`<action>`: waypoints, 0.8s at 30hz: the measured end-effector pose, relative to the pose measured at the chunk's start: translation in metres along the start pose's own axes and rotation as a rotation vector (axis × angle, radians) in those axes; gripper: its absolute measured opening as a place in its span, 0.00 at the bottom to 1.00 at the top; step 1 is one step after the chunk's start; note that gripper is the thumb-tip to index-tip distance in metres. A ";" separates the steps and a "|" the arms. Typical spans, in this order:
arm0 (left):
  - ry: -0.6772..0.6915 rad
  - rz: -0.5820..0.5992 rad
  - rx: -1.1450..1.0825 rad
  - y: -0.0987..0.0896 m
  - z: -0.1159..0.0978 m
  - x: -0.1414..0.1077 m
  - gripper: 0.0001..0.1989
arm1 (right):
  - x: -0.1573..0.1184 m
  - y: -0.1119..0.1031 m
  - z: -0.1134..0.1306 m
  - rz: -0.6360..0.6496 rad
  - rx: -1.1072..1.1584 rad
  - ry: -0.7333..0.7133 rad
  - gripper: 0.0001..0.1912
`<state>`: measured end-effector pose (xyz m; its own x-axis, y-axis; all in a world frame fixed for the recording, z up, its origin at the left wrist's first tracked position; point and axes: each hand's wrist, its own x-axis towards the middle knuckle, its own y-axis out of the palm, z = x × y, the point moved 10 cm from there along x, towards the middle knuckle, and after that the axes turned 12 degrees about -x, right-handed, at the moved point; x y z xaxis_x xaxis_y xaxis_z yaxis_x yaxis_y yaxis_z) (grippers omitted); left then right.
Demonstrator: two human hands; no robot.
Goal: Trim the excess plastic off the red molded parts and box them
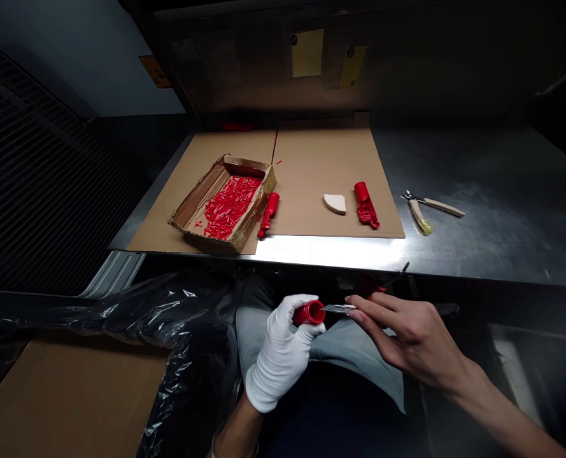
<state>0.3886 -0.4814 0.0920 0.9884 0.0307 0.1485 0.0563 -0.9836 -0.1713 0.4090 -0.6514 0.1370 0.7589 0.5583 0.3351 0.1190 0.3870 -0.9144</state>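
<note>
My left hand [283, 350], in a white glove, is closed around a red hollow cylindrical part [310, 312], its round opening facing right. My bare right hand [402, 331] pinches a thin flat blade [337, 308] whose tip is at the rim of that opening. Both hands are above my lap, in front of the bench edge. On the cardboard beyond them lie two more red parts, one [269, 215] beside the box and one [367, 205] farther right. A pale quarter-round piece [335, 203] rests left of the latter.
A shallow cardboard box [194, 202] holds many small red pieces. Pliers [428, 208] with pale handles lie on the metal bench [497, 210] at right. Black plastic wrap [187, 369] and a large carton [72, 388] are at lower left.
</note>
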 end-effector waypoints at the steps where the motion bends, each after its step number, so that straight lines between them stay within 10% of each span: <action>1: 0.004 -0.011 0.007 -0.001 -0.001 0.000 0.12 | 0.000 0.001 0.000 0.006 0.004 0.006 0.15; 16: -0.019 -0.203 -0.020 -0.016 0.009 -0.001 0.12 | -0.003 0.022 0.003 0.153 0.256 0.105 0.14; 24: 0.082 -0.171 -0.002 -0.010 0.001 0.001 0.13 | 0.007 0.052 -0.004 0.324 0.685 0.499 0.19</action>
<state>0.3888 -0.4713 0.0930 0.9496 0.1833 0.2542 0.2224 -0.9656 -0.1345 0.4229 -0.6300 0.0911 0.8971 0.3948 -0.1983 -0.4344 0.7071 -0.5580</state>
